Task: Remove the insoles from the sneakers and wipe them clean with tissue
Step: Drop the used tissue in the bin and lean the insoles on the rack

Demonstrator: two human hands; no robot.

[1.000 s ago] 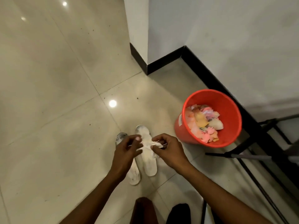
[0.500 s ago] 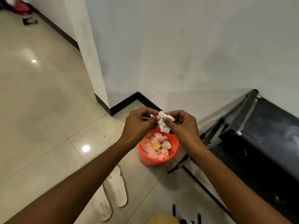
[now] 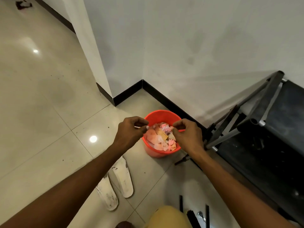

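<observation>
Two white, dirt-marked insoles lie side by side on the tiled floor, one (image 3: 123, 177) nearer the bucket and the other (image 3: 107, 194) to its left, partly under my left forearm. Both hands hover over a red bucket (image 3: 162, 113) filled with crumpled pink, yellow and white scraps. My left hand (image 3: 130, 134) is at the bucket's left rim, thumb and fingers curled together. My right hand (image 3: 187, 134) is at the right rim, fingers curled the same way. No tissue shows between the fingers of either hand.
A black metal-framed rack (image 3: 263, 129) fills the right side, close to the bucket. The white wall with black skirting (image 3: 166, 99) forms a corner behind the bucket. A yellow object (image 3: 166, 217) sits at the bottom edge. Open tiled floor spreads to the left.
The white tissue held between both hands above the bucket half a second ago is gone from my fingers. The hands have moved apart and lower, over the bucket.
</observation>
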